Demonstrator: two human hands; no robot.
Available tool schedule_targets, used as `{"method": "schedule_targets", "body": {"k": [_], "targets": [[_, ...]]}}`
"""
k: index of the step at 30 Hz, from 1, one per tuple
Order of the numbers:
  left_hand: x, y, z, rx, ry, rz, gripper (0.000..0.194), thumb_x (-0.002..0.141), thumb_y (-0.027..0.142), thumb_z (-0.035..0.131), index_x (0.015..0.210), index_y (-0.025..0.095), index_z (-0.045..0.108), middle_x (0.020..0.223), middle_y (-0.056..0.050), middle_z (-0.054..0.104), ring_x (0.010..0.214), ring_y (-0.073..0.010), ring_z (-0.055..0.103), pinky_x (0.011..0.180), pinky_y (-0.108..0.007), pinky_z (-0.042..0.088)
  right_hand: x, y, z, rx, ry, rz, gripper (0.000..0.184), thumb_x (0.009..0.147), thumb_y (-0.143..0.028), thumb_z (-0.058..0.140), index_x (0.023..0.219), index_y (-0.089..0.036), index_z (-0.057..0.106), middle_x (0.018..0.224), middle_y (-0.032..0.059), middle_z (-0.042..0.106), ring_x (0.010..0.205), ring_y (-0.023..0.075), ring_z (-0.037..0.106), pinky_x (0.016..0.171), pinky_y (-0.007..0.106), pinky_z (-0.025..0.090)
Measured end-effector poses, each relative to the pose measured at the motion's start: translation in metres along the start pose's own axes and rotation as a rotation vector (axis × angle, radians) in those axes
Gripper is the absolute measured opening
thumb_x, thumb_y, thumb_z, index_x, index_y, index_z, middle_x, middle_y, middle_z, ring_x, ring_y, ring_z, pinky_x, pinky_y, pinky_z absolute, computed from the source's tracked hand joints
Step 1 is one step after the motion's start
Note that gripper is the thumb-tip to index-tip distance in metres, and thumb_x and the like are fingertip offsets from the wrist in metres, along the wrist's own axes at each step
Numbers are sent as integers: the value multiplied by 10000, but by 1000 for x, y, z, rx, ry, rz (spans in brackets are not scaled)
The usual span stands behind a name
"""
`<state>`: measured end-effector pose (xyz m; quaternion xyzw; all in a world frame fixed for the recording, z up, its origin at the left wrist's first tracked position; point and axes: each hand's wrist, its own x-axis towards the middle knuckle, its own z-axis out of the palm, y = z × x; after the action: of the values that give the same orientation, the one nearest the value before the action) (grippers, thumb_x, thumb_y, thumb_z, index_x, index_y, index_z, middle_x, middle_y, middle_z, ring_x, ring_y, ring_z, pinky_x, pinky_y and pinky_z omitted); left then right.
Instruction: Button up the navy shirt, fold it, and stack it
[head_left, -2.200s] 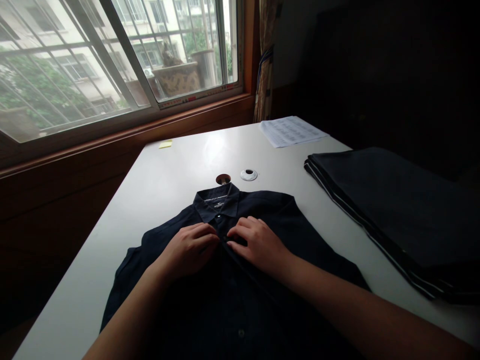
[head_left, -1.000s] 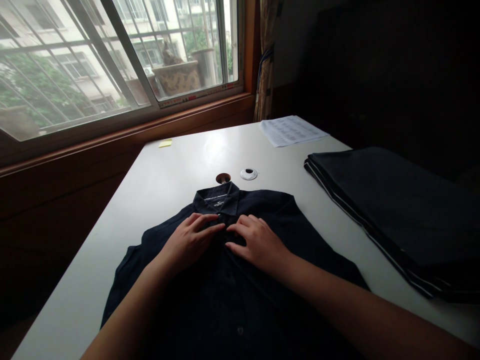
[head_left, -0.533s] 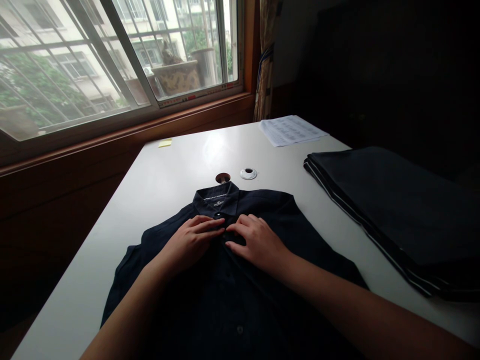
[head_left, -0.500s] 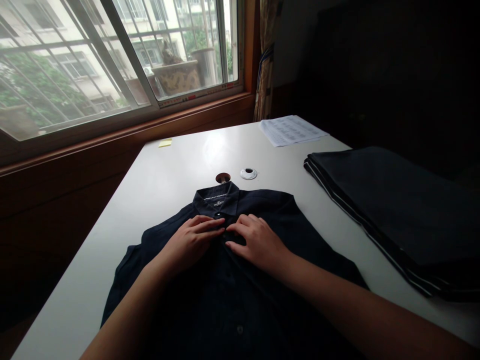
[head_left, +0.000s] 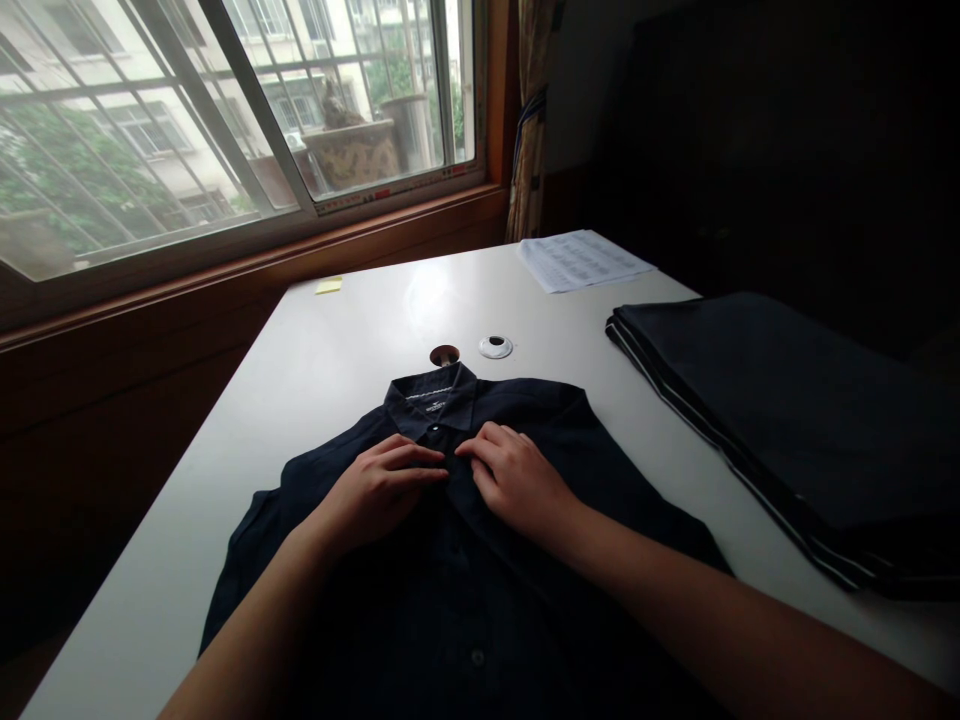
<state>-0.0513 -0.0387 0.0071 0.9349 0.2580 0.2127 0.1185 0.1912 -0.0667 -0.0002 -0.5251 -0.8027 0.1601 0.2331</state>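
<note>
Table (head_left: 360,330) first, bc it's the biggest thing we've got: flat, white, smooth enough to throw a soft glare. Our dark shirt (head_left: 547,410) lies on it front up, collar toward the far side, matte w/ soft creases by the placket. To our right there's a folded dark cloth stack (head_left: 787,400), thick and layered, w/ thin pale lines along its edge.

Both hands are on the shirt's front just below the collar. Left hand (head_left: 375,490) has its fingers stretched and nearly together; its thumb's hidden, so idk if it's pinching. Right hand (head_left: 525,480) is bent at the fingers, thumb below the index w/ a small gap at the tips; can't tell if there's fabric in there. Tips of the two hands face each other, slightly apart. What's just changed: our right thumb is tucked in closer than a sec ago, while the shirt's in basically the same spot. IMO that's a small finger adjustment at the placket, nothing bigger.

Smaller stuff: printed sheets (head_left: 585,260) at the far edge, a round white ring (head_left: 487,351), a round hole (head_left: 445,355) beside it, a yellow note (head_left: 328,285), and a tiny round button (head_left: 436,428) at the collar.
</note>
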Motion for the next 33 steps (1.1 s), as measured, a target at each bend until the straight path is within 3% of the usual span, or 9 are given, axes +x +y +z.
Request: {"method": "schedule_targets", "body": {"k": [15,33], "targets": [[2,5,-1,49,-59,-22,408,927,76,523,1237,292,677,1239,-68,661,1023,-208,604,876,-366,539,0,0,0,-1,12,-11,188,934,-169,575,1070,-232,689,1005,37,623,992,200,573,870,327,408],[3,8,5,4,-41,-84,364,933,95,521,1210,273,676,1207,-81,642,1068,-227,574,905,-388,527,0,1,1,-25,10,-17,180,940,-178,573,1071,-232,684,1021,41,619,999,197,572,882,329,406]]}}
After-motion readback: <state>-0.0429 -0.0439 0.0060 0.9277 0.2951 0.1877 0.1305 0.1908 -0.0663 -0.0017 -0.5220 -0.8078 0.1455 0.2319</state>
